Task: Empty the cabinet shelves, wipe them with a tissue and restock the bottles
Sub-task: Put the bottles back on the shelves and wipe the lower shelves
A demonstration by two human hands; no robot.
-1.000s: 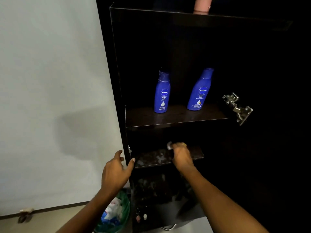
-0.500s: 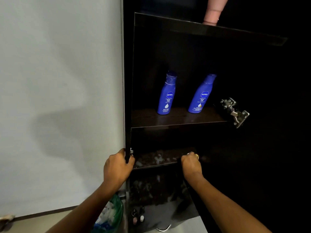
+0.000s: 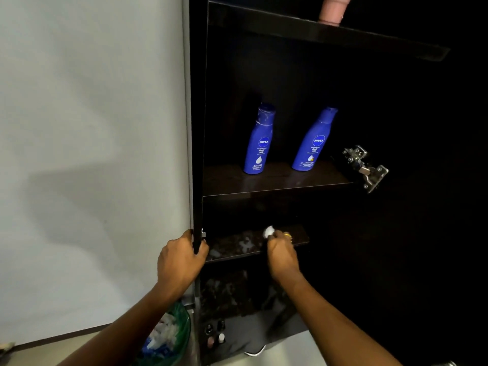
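One head-worn view, close, faces the dark cabinet, apparently tilted slightly downward.

To the left of where you grip, a plain pale wall carries a soft shadow down to a dark skirting strip and light floor, and the room is dim.

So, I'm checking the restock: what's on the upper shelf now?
Two blue lotion bottles stand upright and apart on the upper shelf. Its dark back corners can't be made out.
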